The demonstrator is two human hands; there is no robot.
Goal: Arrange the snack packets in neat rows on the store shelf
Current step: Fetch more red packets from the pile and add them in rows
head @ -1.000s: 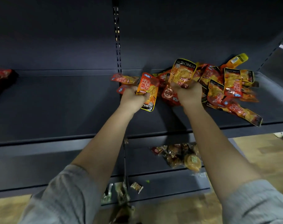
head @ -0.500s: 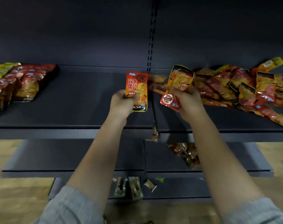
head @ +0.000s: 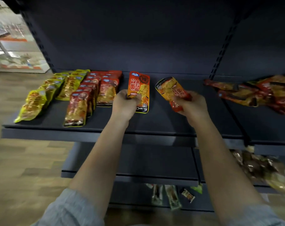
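Left hand (head: 124,104) grips an upright orange packet (head: 139,91) above the shelf (head: 106,121), just right of the packet rows (head: 76,92). Right hand (head: 193,103) grips a tilted packet (head: 171,91); a loose pile (head: 255,92) lies farther right.

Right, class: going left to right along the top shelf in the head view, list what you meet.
Yellow packet rows → red packet rows → left hand holding an orange packet → right hand holding another packet → loose pile of packets.
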